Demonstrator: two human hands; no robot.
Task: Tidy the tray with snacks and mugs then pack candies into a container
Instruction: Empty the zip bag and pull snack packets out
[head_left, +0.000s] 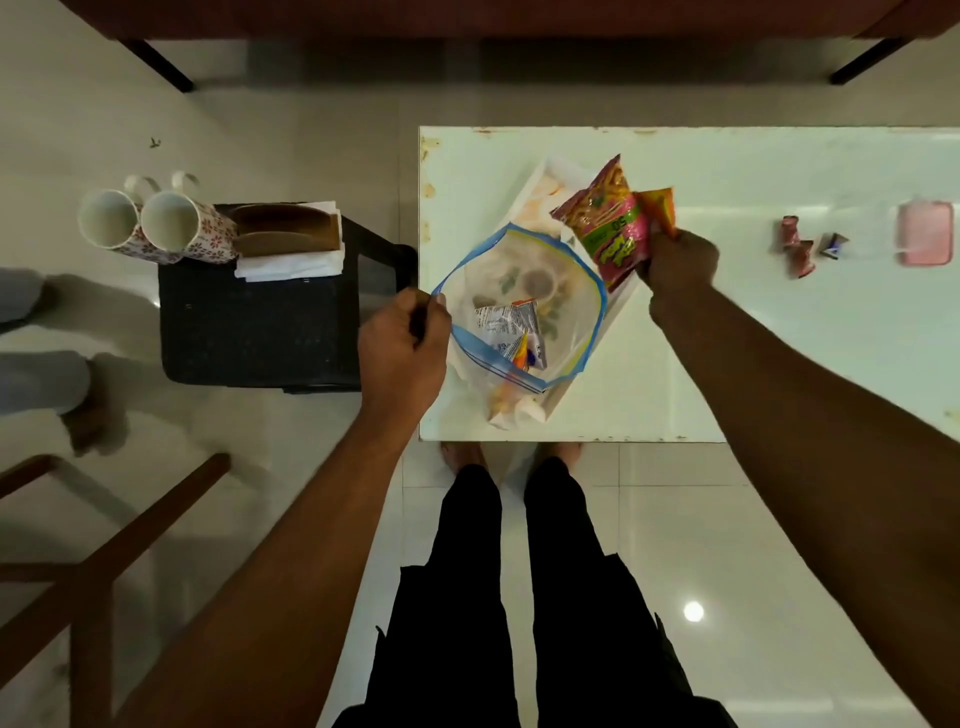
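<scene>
A clear zip bag (566, 312) with a blue rim hangs mouth-open over the white tray (621, 306) on the white table (727, 364). My left hand (402, 348) pinches the bag's left rim. Small snack sachets (511, 327) lie inside the bag. My right hand (678, 262) holds a pink-and-green snack packet (610, 223) and a smaller orange packet (660, 208) above the bag's right edge. Two flowered mugs (156, 221) lie on their sides on the dark stool (260, 332) at the left. Wrapped candies (800, 247) and a pink container (925, 234) rest at the table's right.
A brown holder with white napkins (291, 244) sits on the stool beside the mugs. A wooden chair frame (104, 545) stands at lower left. Another person's feet (47, 374) are at the far left. A dark-legged piece of furniture (467, 21) runs along the top.
</scene>
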